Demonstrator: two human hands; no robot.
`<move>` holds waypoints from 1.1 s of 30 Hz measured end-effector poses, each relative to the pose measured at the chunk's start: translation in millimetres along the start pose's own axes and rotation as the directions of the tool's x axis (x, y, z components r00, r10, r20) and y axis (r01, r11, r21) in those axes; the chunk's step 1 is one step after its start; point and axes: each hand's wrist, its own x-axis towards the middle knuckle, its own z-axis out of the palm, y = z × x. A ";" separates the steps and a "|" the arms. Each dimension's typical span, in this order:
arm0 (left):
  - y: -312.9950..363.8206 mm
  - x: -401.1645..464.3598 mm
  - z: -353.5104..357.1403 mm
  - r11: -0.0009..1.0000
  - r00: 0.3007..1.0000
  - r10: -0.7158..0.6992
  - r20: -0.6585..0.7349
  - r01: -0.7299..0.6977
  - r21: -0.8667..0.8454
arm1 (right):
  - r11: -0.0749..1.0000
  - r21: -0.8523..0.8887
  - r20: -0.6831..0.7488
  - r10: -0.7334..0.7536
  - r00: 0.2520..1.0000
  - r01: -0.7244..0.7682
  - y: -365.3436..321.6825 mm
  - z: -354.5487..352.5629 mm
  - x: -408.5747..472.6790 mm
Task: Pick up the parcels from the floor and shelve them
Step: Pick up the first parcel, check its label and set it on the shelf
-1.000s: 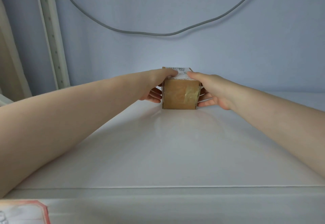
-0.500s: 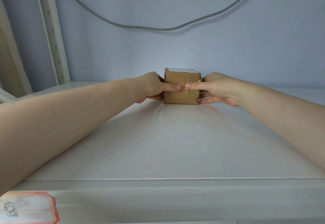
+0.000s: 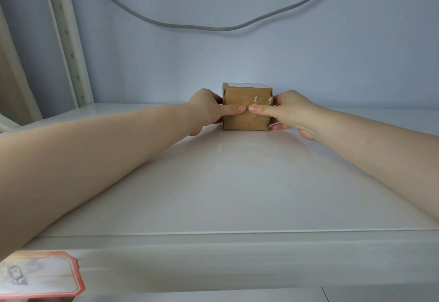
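A small brown cardboard parcel [image 3: 247,97] with clear tape on its front and a white label on top rests on the white shelf [image 3: 237,183], close to the back wall. My left hand [image 3: 209,109] holds its left side and my right hand [image 3: 289,111] holds its right side. Both thumbs press against the front face and nearly touch each other. The other fingers are mostly hidden behind the parcel's sides.
A pale blue wall [image 3: 261,59] stands right behind the parcel, with a grey cable [image 3: 213,27] sagging across it. A white perforated shelf upright [image 3: 69,47] rises at the left. A red-edged label [image 3: 40,275] sticks to the shelf's front edge at bottom left.
The parcel has slid further back along the shelf toward the wall. My thumbs moved from its top down onto its front face, and both hands stay on it.
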 end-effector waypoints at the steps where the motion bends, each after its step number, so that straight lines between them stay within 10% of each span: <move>1: -0.7 1.4 -0.3 1.000 1.000 -0.002 0.007 0.002 -0.003 | 1.000 0.000 -0.006 -0.001 1.000 0.001 -0.3 0.5 -0.1; 33: -6.2 3.3 2.9 0.999 1.000 -0.016 -0.022 0.017 0.037 | 1.000 -0.018 -0.007 -0.007 1.000 0.007 0.2 -0.7 -0.4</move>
